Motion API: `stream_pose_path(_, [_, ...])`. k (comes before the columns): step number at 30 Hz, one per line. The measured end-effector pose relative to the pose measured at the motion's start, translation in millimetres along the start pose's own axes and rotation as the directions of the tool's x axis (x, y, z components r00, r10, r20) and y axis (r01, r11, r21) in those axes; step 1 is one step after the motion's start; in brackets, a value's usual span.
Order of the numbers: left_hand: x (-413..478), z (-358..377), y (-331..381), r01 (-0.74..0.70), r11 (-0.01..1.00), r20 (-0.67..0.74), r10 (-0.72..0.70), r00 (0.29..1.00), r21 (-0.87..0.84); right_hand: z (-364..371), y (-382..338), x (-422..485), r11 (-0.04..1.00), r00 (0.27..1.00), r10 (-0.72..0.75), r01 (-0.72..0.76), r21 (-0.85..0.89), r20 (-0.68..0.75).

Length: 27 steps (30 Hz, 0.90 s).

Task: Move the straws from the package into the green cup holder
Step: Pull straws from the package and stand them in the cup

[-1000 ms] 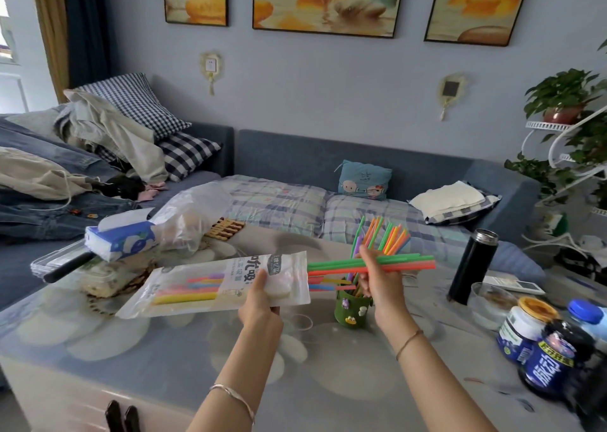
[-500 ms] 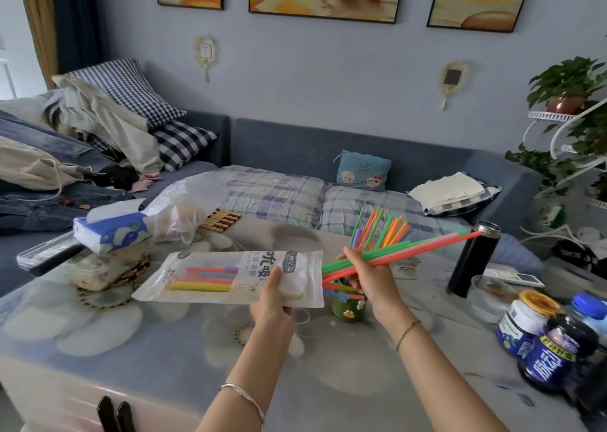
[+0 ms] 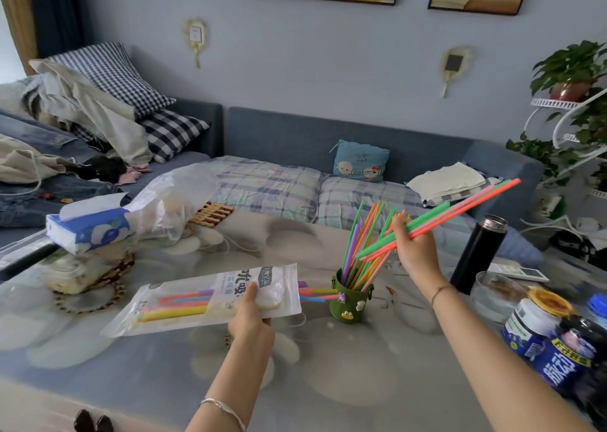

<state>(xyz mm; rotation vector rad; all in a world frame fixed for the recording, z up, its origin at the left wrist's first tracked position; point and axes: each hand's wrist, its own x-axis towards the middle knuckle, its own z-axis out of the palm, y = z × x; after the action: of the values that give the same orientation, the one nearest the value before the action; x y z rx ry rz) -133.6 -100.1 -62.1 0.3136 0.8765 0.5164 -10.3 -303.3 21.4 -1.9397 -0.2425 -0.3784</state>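
My left hand grips the clear straw package near its open right end, holding it flat above the table. Coloured straws lie inside it and a few pink ends stick out toward the green cup holder. The cup holder stands on the table with several straws fanned upright in it. My right hand is above and right of the cup, gripping a small bunch of green and orange straws that slants up to the right.
A black thermos, a glass bowl and blue jars stand at the right. A tissue box and a plastic bag sit at the left. A sofa lies behind the table.
My right hand has pulled the bunch of straws clear of the package, lifting it up and to the right above the cup. The package has dropped slightly toward the table.
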Motion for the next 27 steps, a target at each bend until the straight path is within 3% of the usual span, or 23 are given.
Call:
stream_pose_path(6, [14.5, 4.0, -2.8, -0.019, 1.0, 0.004, 0.019, 1.0, 0.005, 27.7, 37.1, 21.6, 0.954, 0.964, 0.038, 0.043, -0.298, 0.262])
stream_pose_path(12, [20.9, 5.7, -1.1, -0.036, 0.999, 0.041, 0.037, 0.998, -0.015, 44.3, 41.5, 32.8, 0.956, 0.964, 0.109, -0.035, -0.291, 0.242])
stream_pose_path(19, [17.8, 8.5, 0.5, -0.038, 0.999, 0.073, 0.04, 0.997, -0.028, 60.3, 37.9, 34.6, 0.915, 0.909, 0.225, -0.074, -0.397, 0.35])
stream_pose_path(22, [17.2, 8.9, 3.1, -0.042, 0.998, 0.078, 0.045, 0.996, -0.036, 59.3, 32.5, 36.7, 0.939, 0.94, 0.155, -0.045, -0.34, 0.304])
stream_pose_path(27, [13.3, 8.9, 6.9, -0.055, 0.998, 0.095, 0.058, 0.994, -0.038, 46.6, 7.5, 41.2, 0.981, 0.998, -0.059, 0.065, -0.186, 0.035])
